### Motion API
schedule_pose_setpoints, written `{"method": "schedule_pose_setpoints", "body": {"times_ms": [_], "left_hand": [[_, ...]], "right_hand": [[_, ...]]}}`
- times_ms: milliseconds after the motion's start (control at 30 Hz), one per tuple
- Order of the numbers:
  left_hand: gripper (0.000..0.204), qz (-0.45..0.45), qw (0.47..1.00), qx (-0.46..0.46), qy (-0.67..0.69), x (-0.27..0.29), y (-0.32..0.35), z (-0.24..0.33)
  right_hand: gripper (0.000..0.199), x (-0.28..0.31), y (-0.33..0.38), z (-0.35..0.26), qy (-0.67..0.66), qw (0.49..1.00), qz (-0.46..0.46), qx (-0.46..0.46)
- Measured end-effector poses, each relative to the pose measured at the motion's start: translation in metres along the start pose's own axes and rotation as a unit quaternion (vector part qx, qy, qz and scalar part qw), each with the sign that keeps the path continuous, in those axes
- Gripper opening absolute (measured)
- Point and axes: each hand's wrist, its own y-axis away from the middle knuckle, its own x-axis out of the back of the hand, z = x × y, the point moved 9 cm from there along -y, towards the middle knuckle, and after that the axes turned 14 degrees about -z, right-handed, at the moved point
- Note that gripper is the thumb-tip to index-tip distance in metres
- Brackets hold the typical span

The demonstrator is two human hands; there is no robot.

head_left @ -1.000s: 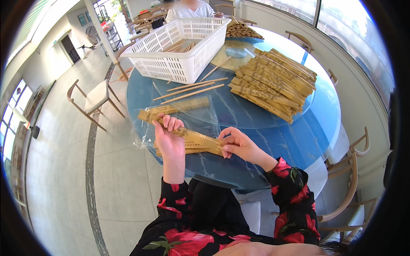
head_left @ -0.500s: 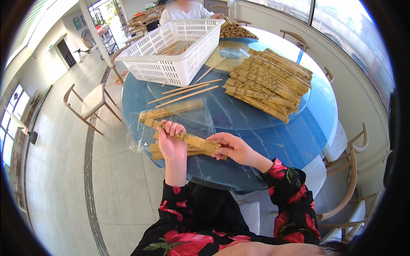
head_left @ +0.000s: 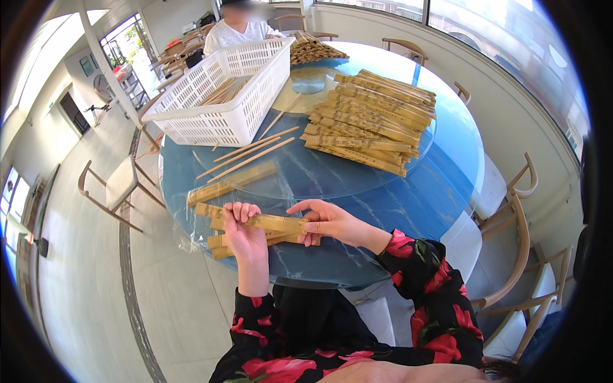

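A long, narrow brown paper chopstick sleeve (head_left: 276, 222) is stretched between my hands just above the near side of the table. My left hand (head_left: 248, 237) is closed, fingers wrapped round its left part. At its right end, my right hand (head_left: 338, 225) pinches it between thumb and fingers, with the index finger raised. Whether chopsticks are inside cannot be seen. Below my hands lie a few more sleeves (head_left: 220, 249), partly covered by my left hand. Another sleeve (head_left: 233, 181) rests beyond them by some clear plastic film. Several bare chopsticks (head_left: 250, 159) lie farther off.
A white slotted basket (head_left: 207, 127) holding chopsticks stands at the far left of the round blue table (head_left: 440, 204). A large pile of sleeves (head_left: 373, 121) lies to the right, with another pile (head_left: 313, 50) behind. Across the table sits a person (head_left: 239, 32). Wooden chairs (head_left: 118, 182) surround it.
The whole view has shifted, moving the table leftward in the picture. The sleeve's right end, spread among several ends before, now shows as a single strip, and my right index finger has lifted.
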Motion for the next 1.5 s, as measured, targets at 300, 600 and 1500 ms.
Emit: {"method": "schedule_pose_setpoints", "body": {"times_ms": [300,600,1500], "left_hand": [[0.04,0.033,0.964,0.155,-0.216,-0.019,0.022,-0.029],[0.035,-0.055,0.923,0.286,-0.254,-0.028,0.038,-0.048],[0.013,-0.172,0.765,0.219,-0.58,-0.042,-0.004,-0.015]], "right_hand": [[0.027,0.041,0.007,0.017,-0.16,0.974,0.138,0.082],[0.014,0.137,0.105,-0.073,-0.078,0.821,0.43,0.368],[0.035,0.091,0.084,-0.091,0.499,0.709,0.439,0.234]]}}
